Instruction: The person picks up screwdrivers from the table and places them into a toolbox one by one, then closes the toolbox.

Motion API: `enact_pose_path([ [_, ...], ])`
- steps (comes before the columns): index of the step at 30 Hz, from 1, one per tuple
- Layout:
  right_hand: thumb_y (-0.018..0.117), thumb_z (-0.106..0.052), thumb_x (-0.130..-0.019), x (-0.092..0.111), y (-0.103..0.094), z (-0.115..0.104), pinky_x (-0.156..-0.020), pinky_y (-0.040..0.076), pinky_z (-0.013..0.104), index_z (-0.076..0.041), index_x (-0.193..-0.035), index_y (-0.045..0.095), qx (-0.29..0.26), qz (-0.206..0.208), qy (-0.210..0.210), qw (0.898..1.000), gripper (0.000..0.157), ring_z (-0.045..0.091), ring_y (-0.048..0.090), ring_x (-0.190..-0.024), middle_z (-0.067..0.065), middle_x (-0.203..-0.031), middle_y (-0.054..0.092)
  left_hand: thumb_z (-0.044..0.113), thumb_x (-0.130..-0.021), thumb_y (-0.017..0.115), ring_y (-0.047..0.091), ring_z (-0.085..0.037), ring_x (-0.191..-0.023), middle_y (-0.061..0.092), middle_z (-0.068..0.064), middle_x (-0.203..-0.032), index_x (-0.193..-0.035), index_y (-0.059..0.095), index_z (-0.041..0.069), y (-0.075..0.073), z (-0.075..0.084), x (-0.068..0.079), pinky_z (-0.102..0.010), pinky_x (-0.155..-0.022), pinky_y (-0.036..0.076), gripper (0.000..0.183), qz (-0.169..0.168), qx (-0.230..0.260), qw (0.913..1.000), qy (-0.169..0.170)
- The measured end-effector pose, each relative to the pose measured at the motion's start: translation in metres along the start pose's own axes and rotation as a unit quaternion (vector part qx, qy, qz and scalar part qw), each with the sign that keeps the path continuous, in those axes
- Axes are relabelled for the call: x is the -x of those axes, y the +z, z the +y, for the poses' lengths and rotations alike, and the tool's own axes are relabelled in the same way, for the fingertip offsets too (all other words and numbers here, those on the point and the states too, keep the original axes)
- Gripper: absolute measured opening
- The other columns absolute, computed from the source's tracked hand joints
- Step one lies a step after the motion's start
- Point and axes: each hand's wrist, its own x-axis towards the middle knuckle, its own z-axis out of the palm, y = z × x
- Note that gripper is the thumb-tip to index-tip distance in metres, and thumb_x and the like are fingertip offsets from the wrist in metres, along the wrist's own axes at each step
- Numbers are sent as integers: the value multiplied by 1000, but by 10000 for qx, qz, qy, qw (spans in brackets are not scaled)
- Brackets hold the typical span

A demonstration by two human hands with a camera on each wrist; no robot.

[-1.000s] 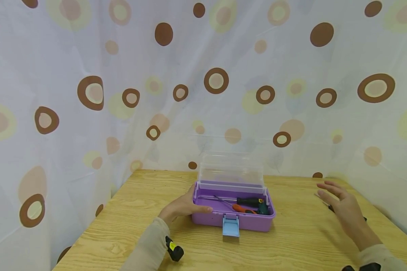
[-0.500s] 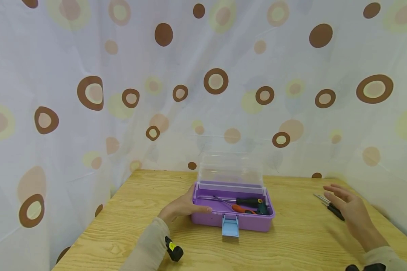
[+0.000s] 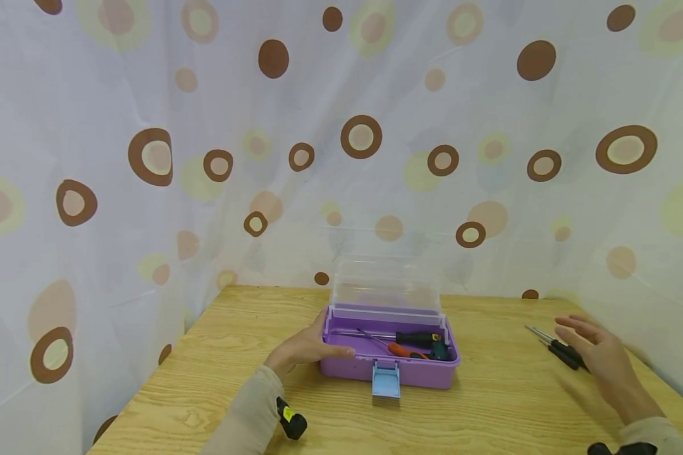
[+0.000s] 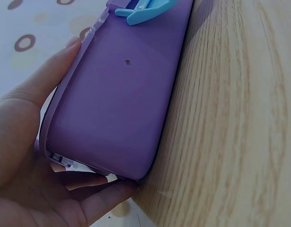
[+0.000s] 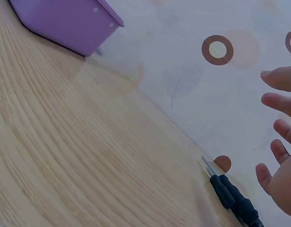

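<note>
A purple toolbox (image 3: 347,368) stands on the table with its clear lid (image 3: 387,284) raised. My left hand (image 3: 304,349) holds its left end; in the left wrist view the thumb lies along the rim and the fingers wrap below the corner. Inside are a black-handled screwdriver (image 3: 414,339), an orange-handled screwdriver (image 3: 401,351) and a dark green item (image 3: 440,351) in the right corner. To the right, my right hand (image 3: 606,363) hovers with loosely spread fingers, holding nothing. Beside it lie black-handled screwdrivers (image 5: 223,191) with slim metal shafts, partly behind the hand in the head view.
A light blue latch (image 3: 386,381) hangs down at the box front. The wooden table (image 3: 489,417) meets a dotted curtain (image 3: 398,189) at its back and sides. A black wrist camera (image 3: 292,422) sits on the left sleeve.
My right hand has drifted right, uncovering more of the black-handled screwdrivers on the table. The left hand and the toolbox have stayed in place.
</note>
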Motion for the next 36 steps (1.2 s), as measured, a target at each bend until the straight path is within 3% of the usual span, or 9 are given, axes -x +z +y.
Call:
enact_pose_path([
  [4,57,-37,-108,0,-3,2,-101,21,2,-15,-153,52,14,24,170,9999,51,33,4,-154,-5,-162,25,38,-83,86,28,-40,-148,30,-18,-163,-166,2,20,0,-1,0,-64,-118,18,120,9,3,10000,-5],
  [6,57,-39,-107,0,-4,3,-109,22,9,-13,-153,52,108,33,226,9997,53,35,4,-154,-3,-162,25,38,-84,86,29,-40,-148,30,-18,-163,-166,2,20,0,-1,0,-64,-118,18,120,13,6,10000,0],
  [9,57,-41,-107,-2,-7,5,-122,21,44,-2,-153,49,286,18,272,9992,60,44,5,-153,8,-162,25,38,-83,87,29,-41,-148,30,-18,-163,-167,2,20,0,-1,0,-64,-118,19,120,9,4,10000,-8],
  [11,57,-42,-107,-3,-8,6,-116,18,68,4,-151,47,385,15,290,9988,65,50,4,-151,17,-163,22,39,-83,87,29,-41,-148,30,-18,-163,-167,2,20,0,-1,0,-64,-118,19,121,7,10,10000,-5],
  [13,57,-42,-107,-4,-10,8,-109,16,78,8,-150,46,443,26,303,9986,67,55,1,-149,24,-165,17,38,-83,87,29,-41,-148,29,-18,-164,-167,1,19,1,-1,0,-64,-118,19,121,-6,14,10000,25],
  [20,58,-40,-107,-3,-14,14,-104,11,83,15,-146,45,644,74,273,9975,68,61,-7,-146,34,-165,4,36,-83,87,28,-40,-148,30,-18,-163,-167,1,18,1,2,1,-63,-119,17,121,1,117,9999,31],
  [26,58,-38,-107,-5,-18,26,-102,11,85,20,-140,47,1202,88,211,9925,68,69,-1,-141,44,-158,9,38,-83,87,28,-40,-149,30,-16,-163,-167,2,17,0,3,2,-63,-119,18,121,13,76,10000,28],
  [32,61,-32,-106,-7,-20,38,-96,22,84,20,-129,57,1966,77,17,9805,57,75,14,-132,51,-147,21,41,-81,87,31,-40,-147,32,-17,-162,-166,3,15,0,3,3,-63,-118,20,122,24,40,10000,-52],
  [36,60,-36,-106,-7,-21,40,-98,19,85,19,-130,57,2026,-51,213,9790,60,75,10,-133,51,-150,17,40,-83,86,29,-41,-148,31,-18,-163,-167,2,16,0,3,2,-64,-119,19,121,14,32,10000,-61],
])
